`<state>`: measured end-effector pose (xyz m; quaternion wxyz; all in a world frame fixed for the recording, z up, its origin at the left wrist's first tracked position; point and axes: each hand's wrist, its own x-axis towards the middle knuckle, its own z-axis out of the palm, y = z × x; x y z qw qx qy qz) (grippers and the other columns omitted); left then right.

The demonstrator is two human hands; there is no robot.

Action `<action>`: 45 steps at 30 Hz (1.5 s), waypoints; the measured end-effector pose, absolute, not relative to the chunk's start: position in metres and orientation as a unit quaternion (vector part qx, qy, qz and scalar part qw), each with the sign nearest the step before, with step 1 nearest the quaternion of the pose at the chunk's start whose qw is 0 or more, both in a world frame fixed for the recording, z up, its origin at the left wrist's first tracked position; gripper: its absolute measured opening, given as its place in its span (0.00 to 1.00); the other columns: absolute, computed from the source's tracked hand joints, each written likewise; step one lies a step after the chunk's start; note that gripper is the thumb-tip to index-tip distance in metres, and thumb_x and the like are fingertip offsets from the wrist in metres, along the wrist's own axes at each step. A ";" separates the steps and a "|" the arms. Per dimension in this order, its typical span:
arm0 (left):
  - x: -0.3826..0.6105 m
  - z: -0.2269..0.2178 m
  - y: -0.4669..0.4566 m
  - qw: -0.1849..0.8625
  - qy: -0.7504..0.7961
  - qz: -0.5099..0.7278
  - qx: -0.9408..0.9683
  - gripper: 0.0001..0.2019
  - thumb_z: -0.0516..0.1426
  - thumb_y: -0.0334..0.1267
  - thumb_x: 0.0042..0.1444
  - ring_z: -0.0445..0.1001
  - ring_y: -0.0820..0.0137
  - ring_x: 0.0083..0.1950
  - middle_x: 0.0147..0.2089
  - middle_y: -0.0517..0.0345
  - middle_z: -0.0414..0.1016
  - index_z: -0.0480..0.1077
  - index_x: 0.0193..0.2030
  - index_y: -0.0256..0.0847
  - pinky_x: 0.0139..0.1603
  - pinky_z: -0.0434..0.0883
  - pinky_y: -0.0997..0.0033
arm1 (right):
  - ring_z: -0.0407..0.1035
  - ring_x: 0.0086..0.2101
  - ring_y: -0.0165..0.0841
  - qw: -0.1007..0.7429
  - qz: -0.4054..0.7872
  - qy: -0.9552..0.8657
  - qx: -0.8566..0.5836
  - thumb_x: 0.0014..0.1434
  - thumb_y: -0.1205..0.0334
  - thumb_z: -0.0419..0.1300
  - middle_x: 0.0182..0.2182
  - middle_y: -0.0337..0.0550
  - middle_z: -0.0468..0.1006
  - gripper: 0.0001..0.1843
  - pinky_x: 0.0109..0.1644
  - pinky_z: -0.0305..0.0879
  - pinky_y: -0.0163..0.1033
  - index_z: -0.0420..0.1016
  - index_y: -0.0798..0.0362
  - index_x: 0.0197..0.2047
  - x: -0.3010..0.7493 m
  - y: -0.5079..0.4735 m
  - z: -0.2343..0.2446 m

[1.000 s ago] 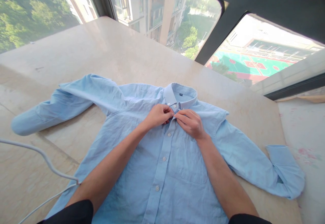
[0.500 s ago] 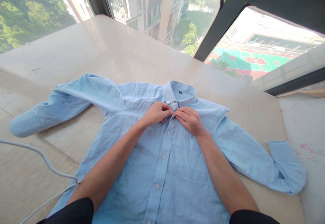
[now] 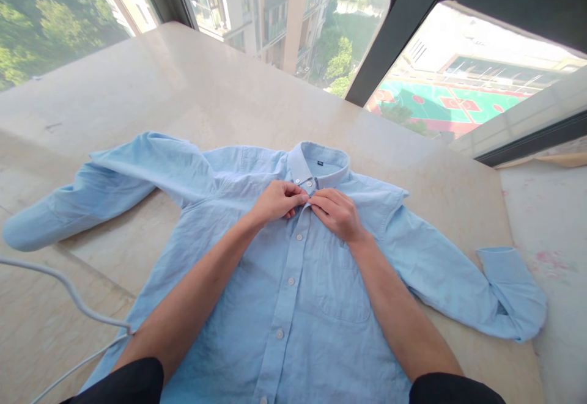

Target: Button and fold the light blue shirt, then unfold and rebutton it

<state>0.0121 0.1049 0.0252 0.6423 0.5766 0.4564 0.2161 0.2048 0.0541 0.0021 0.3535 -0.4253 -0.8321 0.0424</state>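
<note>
The left hand and right hand keep a tight fingertip grip on the placket, barely shifted, so work stays at one spot; just beyond sits the collar, and around them the shirt spreads over the ledge.

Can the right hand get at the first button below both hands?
Probably yes: the button lies uncovered on the placket, close below the right hand, with nothing in the way. That hand appears to be pinching the shirt near the collar, though, so it would likely need to let go first.
</note>
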 end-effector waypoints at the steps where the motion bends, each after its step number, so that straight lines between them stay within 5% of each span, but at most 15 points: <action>1: 0.012 0.025 0.105 0.643 0.457 0.218 0.574 0.10 0.62 0.41 0.53 0.67 0.80 0.21 0.27 0.61 0.73 0.76 0.34 0.35 0.19 0.66 0.81 | 0.74 0.40 0.35 0.354 0.044 -0.833 -0.423 0.66 0.67 0.55 0.38 0.45 0.80 0.10 0.46 0.72 0.42 0.78 0.48 0.43 0.205 0.054 0.002; 15: 0.006 0.033 0.105 0.665 0.437 0.179 0.579 0.14 0.66 0.38 0.45 0.73 0.75 0.28 0.30 0.59 0.76 0.78 0.40 0.36 0.26 0.73 0.78 | 0.77 0.38 0.32 0.363 0.023 -0.833 -0.418 0.65 0.67 0.57 0.39 0.45 0.83 0.08 0.43 0.72 0.37 0.78 0.50 0.41 0.203 0.054 0.002; 21: 0.013 0.030 0.098 0.554 0.459 0.201 0.665 0.12 0.61 0.32 0.44 0.69 0.77 0.22 0.26 0.62 0.74 0.78 0.38 0.35 0.22 0.65 0.79 | 0.76 0.37 0.32 0.342 0.023 -0.832 -0.436 0.65 0.67 0.57 0.38 0.43 0.83 0.08 0.43 0.71 0.37 0.77 0.50 0.39 0.202 0.054 0.001; 30: 0.018 0.027 0.085 0.359 0.465 0.232 0.775 0.09 0.58 0.33 0.48 0.74 0.71 0.33 0.35 0.59 0.80 0.78 0.36 0.40 0.36 0.67 0.74 | 0.75 0.37 0.32 0.330 0.032 -0.834 -0.440 0.65 0.67 0.56 0.38 0.43 0.82 0.08 0.42 0.68 0.37 0.77 0.50 0.39 0.202 0.053 0.001; 45: 0.022 0.020 0.082 0.298 0.490 0.231 0.785 0.09 0.56 0.32 0.54 0.73 0.69 0.34 0.35 0.57 0.80 0.79 0.37 0.40 0.38 0.67 0.70 | 0.74 0.42 0.35 0.357 0.014 -0.825 -0.437 0.65 0.66 0.58 0.42 0.48 0.78 0.07 0.45 0.71 0.38 0.74 0.50 0.46 0.202 0.054 0.001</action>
